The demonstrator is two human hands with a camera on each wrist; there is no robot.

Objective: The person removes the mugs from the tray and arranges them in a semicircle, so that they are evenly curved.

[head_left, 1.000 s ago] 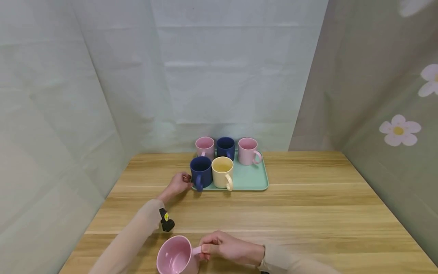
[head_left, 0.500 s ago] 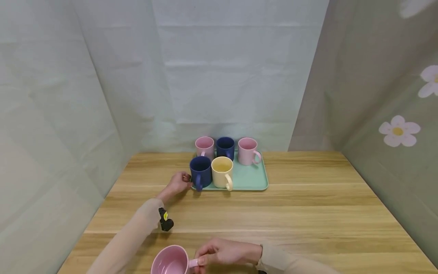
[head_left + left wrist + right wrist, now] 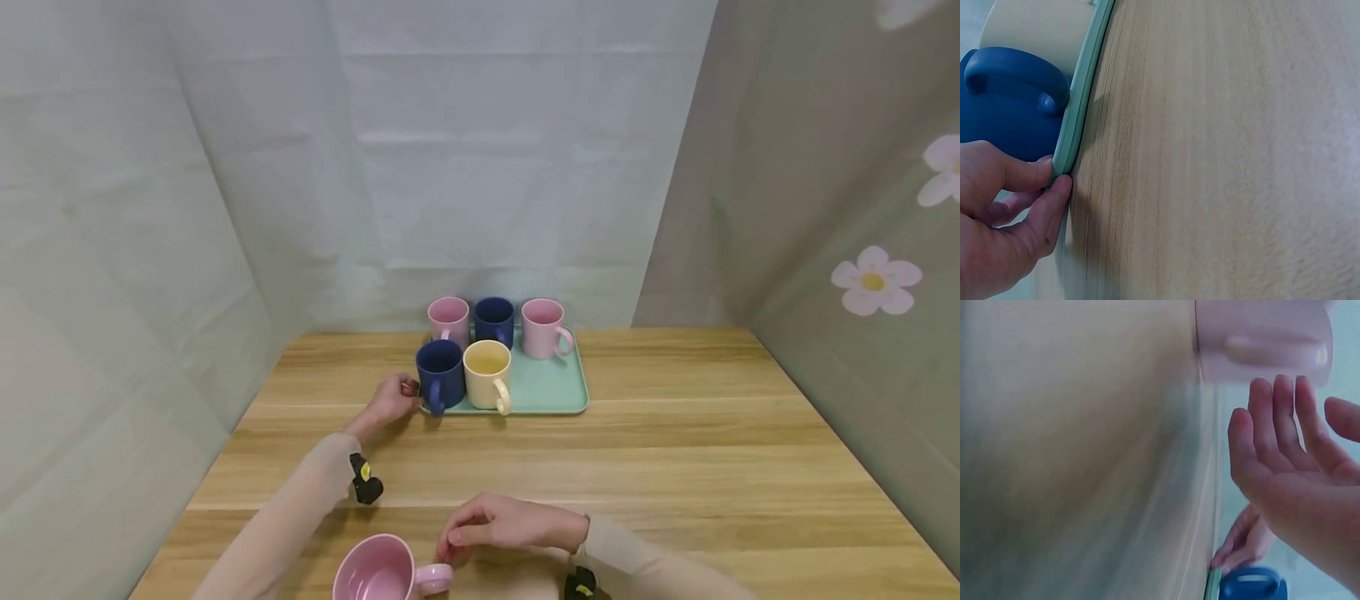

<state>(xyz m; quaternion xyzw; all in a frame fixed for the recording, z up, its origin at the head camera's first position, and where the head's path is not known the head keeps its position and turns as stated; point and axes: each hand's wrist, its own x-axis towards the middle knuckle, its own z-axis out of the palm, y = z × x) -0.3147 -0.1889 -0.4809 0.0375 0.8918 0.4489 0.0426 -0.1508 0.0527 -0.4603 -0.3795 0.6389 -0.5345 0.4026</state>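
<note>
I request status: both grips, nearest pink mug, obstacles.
Left grip pinching green rectangular tray. Right grip open beside round glossy pink mug. Cylindrical navy mug crowds left grip.

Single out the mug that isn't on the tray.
The pink mug near the right hand; the other five mugs stand on the green tray.

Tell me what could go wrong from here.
The left hand pinches the front left corner of the tray; a lift or tug there might tip or jolt the five mugs on it. The front blue mug stands right by that hand, so it may get knocked. The right hand is beside the handle of the nearest pink mug without holding it, so a careless move could bump it.
</note>
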